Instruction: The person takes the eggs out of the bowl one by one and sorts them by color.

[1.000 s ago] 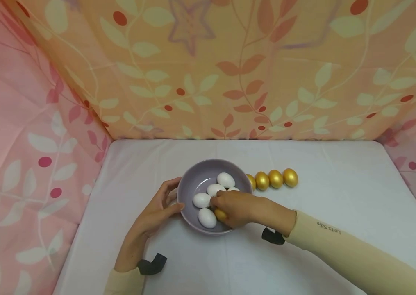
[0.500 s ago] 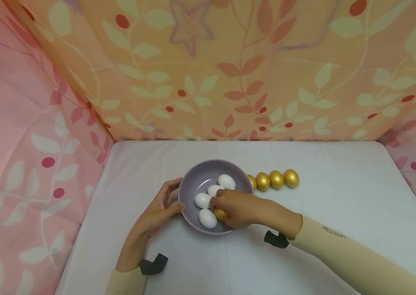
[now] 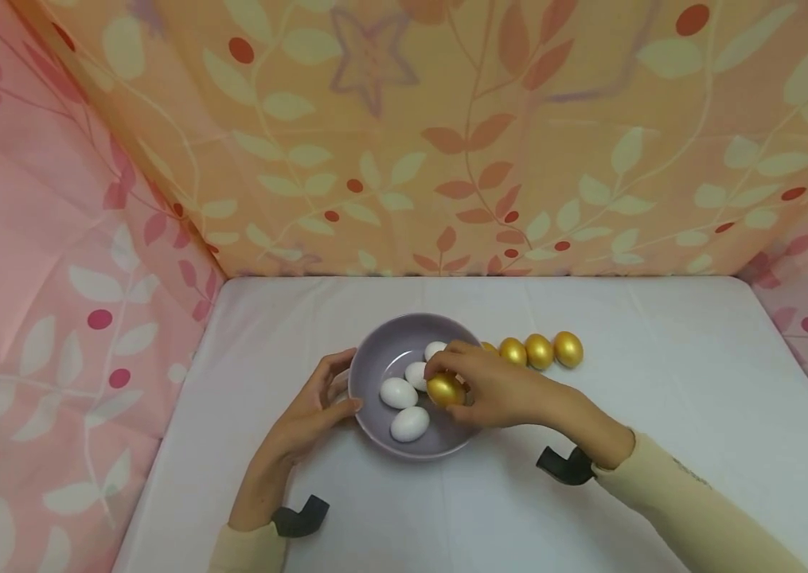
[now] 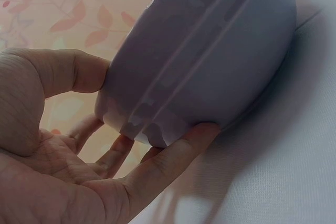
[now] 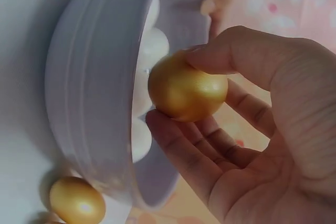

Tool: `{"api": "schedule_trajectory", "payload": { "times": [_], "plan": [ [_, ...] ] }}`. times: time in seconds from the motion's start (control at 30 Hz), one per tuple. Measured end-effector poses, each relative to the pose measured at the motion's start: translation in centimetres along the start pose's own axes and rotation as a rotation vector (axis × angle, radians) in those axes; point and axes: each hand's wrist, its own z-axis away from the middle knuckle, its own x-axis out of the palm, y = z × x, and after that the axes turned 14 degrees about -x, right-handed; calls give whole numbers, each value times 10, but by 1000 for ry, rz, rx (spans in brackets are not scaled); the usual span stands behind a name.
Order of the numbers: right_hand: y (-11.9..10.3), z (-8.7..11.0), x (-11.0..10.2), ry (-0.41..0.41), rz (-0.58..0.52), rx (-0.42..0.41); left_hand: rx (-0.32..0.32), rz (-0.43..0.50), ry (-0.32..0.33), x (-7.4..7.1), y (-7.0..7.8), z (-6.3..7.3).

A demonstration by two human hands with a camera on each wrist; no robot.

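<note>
Over the right side of a mauve bowl [image 3: 384, 344], my right hand [image 3: 511, 391] pinches a golden egg [image 3: 446, 391] between thumb and fingers. The right wrist view shows this golden egg [image 5: 186, 90] raised at the level of the bowl's rim. My left hand [image 3: 306, 411] holds the bowl at its left side. In the left wrist view the thumb lies at the rim and the fingertips press the outer wall of the bowl [image 4: 226, 45]. Several white eggs lie in the bowl, among them one at the front [image 3: 410, 425]; the right hand partly hides others.
A row of golden eggs [image 3: 539, 351] stands on the white table [image 3: 661, 374] right of the bowl; the bowl and right hand partly hide the nearest. Pink cloth [image 3: 38, 239] borders the left side, orange patterned cloth [image 3: 389, 215] the back.
The right hand has lifted the golden egg from among the white eggs in the bowl, up and slightly right. The left hand keeps its hold on the bowl.
</note>
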Motion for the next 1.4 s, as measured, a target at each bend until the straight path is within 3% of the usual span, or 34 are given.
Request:
{"api": "schedule_trajectory", "payload": {
  "times": [0.33, 0.6, 0.93, 1.07, 1.2, 1.4],
  "plan": [
    [14, 21, -1, 208, -88, 1, -14, -12, 13, 0, 0, -2],
    [25, 40, 4, 343, -227, 12, -10, -11, 8, 2, -5, -2],
    [38, 50, 8, 539, -238, 13, 3, -11, 8, -3, -2, -1],
    [44, 55, 8, 624, -244, 75, 13, -25, 16, -6, 2, -1],
    [51, 64, 10, 655, -228, 148, 10, -40, 11, -6, 2, -4],
    [61, 76, 9, 706, -178, 156, 8, -46, 17, -3, -2, -3]
  ]
}}
